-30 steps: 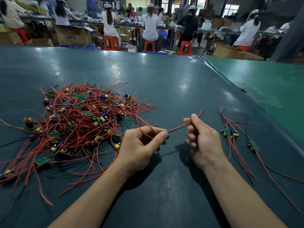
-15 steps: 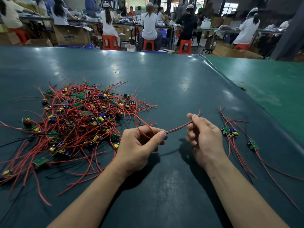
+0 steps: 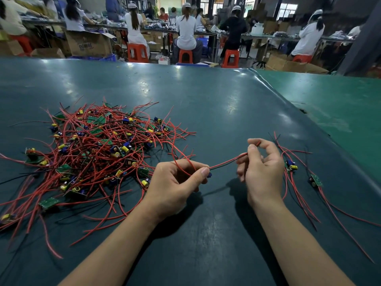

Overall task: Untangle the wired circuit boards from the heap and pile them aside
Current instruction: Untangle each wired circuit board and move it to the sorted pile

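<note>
bare forearms, no sleeves, short nails

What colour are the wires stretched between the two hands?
Red, with a thin black wire alongside, seen in the head view, the only one.

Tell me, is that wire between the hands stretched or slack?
Nearly stretched: the wire runs almost straight from left hand to right hand.

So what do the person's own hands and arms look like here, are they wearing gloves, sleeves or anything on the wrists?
Both are bare. The left hand and right hand have no gloves, and no rings show. Both forearms are uncovered right down to the bottom edge of the picture, so no sleeve is visible. There is no watch, strap or band on either wrist. The fingernails that show look short and unpainted.
</note>
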The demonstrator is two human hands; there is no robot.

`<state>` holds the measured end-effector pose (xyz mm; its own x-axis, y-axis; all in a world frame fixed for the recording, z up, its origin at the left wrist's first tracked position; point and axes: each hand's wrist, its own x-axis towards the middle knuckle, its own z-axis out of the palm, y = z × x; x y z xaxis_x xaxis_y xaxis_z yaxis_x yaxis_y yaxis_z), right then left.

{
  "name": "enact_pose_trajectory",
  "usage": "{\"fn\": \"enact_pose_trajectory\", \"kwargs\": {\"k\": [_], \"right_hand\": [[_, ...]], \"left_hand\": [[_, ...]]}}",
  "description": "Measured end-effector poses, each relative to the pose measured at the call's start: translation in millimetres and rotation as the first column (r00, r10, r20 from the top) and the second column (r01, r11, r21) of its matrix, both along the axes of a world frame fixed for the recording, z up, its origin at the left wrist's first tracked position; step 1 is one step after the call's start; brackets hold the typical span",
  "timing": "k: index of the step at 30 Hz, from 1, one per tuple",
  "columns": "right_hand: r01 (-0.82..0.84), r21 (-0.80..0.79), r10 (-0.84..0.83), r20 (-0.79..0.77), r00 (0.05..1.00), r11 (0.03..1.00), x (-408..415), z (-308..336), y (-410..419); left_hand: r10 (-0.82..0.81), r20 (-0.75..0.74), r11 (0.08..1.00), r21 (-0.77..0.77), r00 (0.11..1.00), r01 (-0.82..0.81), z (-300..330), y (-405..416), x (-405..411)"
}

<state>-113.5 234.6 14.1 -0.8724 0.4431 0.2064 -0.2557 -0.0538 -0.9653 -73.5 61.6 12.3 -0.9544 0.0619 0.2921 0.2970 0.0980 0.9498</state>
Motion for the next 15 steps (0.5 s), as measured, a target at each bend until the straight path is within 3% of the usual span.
{"fn": "enact_pose_trajectory", "kwargs": {"k": [2,4,6,7,9,11,12,13,15], "right_hand": [[0.128,0.246,-0.114,-0.070,0.991,0.961,2.9,-1.5,-0.2],[0.151,0.251,-0.138,-0.068,0.988,0.956,3.0,-1.2,-2.2],[0.043,-0.097,-0.041,0.019,0.999,0.994,1.4,3.2,-3.7],[-0.031,-0.333,0.055,0.063,0.997,0.942,0.5,5.5,-3.8],[-0.148,-0.670,0.265,0.075,0.961,0.727,1.6,9.1,-3.3],[-0.214,-0.784,0.375,0.025,0.927,0.582,2.6,9.0,-1.7],[-0.242,-0.791,0.400,0.004,0.917,0.562,2.5,8.8,-1.4],[-0.257,-0.768,0.411,0.009,0.911,0.587,1.7,8.4,-1.8],[-0.264,-0.614,0.412,0.110,0.905,0.744,1.7,7.9,-4.7]], "left_hand": [[-0.001,-0.005,1.000,-0.003,1.000,0.001,0.1,0.3,-0.3],[-0.001,-0.006,1.000,-0.010,1.000,0.001,0.1,0.4,-0.4],[-0.013,-0.005,1.000,-0.010,1.000,0.013,0.6,0.5,-0.2],[-0.018,-0.007,1.000,-0.006,1.000,0.018,0.8,0.6,-0.3],[-0.009,-0.017,1.000,0.001,1.000,0.009,0.8,0.4,-1.0],[0.018,-0.019,1.000,0.026,1.000,-0.017,0.0,-0.3,-2.4],[0.034,-0.016,0.998,0.050,0.999,-0.033,-0.5,-0.8,-3.4],[0.055,-0.014,0.996,0.074,0.998,-0.054,-1.1,-1.0,-4.2],[0.124,-0.027,0.988,0.095,0.992,-0.121,-2.8,-0.9,-6.2]]}}
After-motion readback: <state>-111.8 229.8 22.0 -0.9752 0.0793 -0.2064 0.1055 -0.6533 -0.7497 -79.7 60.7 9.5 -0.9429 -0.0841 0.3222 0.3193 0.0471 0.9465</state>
